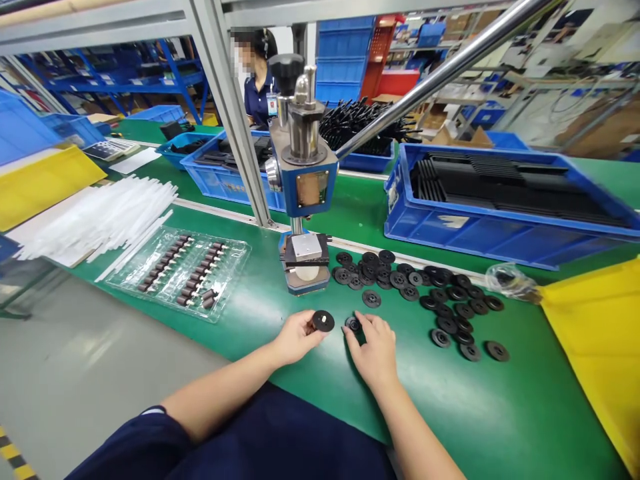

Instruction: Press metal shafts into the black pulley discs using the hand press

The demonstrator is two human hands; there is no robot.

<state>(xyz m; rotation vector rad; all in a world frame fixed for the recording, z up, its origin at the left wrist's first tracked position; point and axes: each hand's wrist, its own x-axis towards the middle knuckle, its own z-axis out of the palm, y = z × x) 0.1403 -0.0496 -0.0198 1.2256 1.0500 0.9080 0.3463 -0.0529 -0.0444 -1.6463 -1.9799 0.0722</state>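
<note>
Head view — left fingers [316,337] grip disc [320,325]; right fingers [369,328] pinch black part [353,324] — partly hidden.

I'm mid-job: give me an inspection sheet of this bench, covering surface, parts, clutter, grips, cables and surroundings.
Surface: green tabletop, glossy.
Job's things: loose black discs scattered right of the hand press; clear tray with rows of small dark parts on its left.
Clutter: crumpled clear plastic; heap of white strips.
Grips: left grip holds a disc with white centre; right grip is at another disc, firmness unclear.
Cables: thin black pieces in a rear bin; whether cables, can't tell.
Surroundings: co-worker behind the press; large blue bin behind the discs.
</note>
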